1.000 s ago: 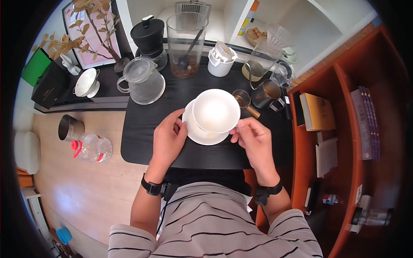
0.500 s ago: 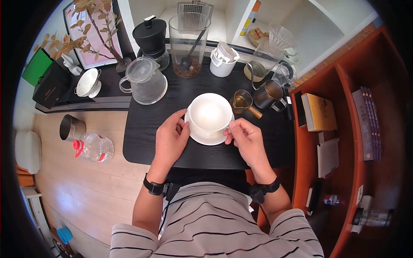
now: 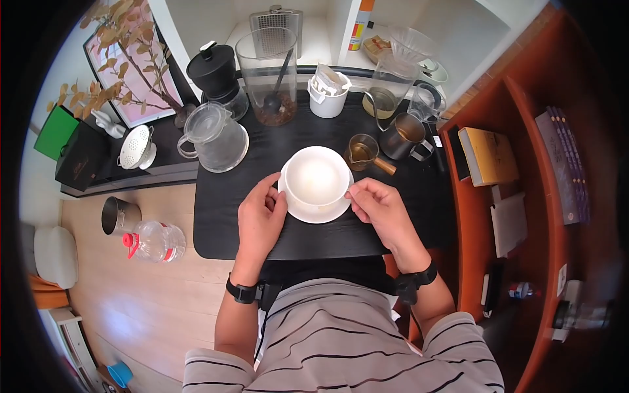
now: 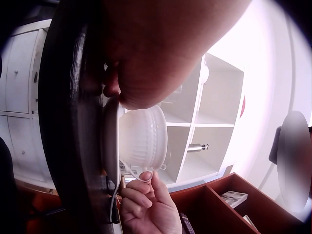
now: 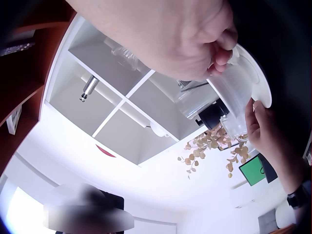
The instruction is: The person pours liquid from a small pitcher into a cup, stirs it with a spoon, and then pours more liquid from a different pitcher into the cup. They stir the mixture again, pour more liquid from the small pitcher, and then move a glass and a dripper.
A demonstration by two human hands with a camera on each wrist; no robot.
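A white cup (image 3: 317, 175) stands upright on a white saucer (image 3: 318, 216) near the table's front; its ribbed side (image 4: 145, 139) shows in the left wrist view. My left hand (image 3: 261, 219) pinches the saucer's left rim between thumb and curled fingers, as the right wrist view also shows (image 5: 265, 129). On the other side, my right hand (image 3: 386, 213) pinches the cup's handle, seen from the side in the left wrist view (image 4: 148, 202). The saucer appears to rest on the black table.
Behind the cup are a glass server (image 3: 215, 139), black grinder (image 3: 213, 71), tall glass container (image 3: 267, 78) and white mug with a drip bag (image 3: 327, 98). A small wooden-handled pitcher (image 3: 362, 152) and metal jug (image 3: 401, 136) stand to the right. Shelves (image 3: 524, 164) border the table's right.
The cup has come down from above the saucer's upper right and now sits centred on it. My right hand moved down and inward with it, while my left hand kept to the saucer's rim.
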